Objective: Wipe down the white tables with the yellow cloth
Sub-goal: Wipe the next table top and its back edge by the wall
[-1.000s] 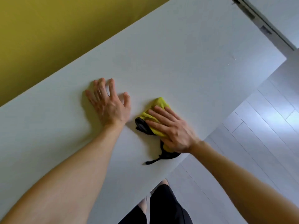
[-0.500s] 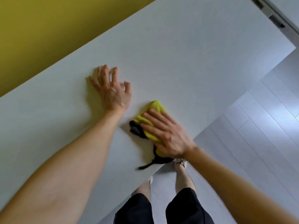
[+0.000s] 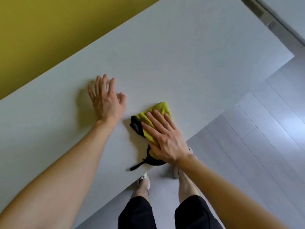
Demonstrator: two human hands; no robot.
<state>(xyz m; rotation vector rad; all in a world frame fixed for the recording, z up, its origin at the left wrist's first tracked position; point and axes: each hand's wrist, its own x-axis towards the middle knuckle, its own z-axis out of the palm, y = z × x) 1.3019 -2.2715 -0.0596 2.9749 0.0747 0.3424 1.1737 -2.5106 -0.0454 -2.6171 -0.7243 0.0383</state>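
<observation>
head view, looking down. white desk (image 3: 181,63) runs diagonally across the frame, far edge against an olive-yellow wall (image 3: 41,30).

yellow cloth (image 3: 159,109): bunched, lying on the desk close to the near edge, right of centre. black trim (image 3: 136,125) shows on its left side; a thin black strap (image 3: 137,165) trails from under the wrist toward the desk edge.

right hand (image 3: 165,141): palm down, flat on top of the cloth. fingers (image 3: 155,119) straight and slightly spread, pressing the cloth onto the desk, not curled round it. the far end of the cloth sticks out past the fingertips.

left hand (image 3: 107,101): palm down on bare desk, just left of the cloth, not touching it. fingers (image 3: 100,83) spread apart and straight, holding nothing; thumb points toward the cloth. slight motion blur on this hand.

below the desk edge: pale grey plank floor (image 3: 247,129), black shorts (image 3: 137,214), bare legs, light shoes (image 3: 145,179).
</observation>
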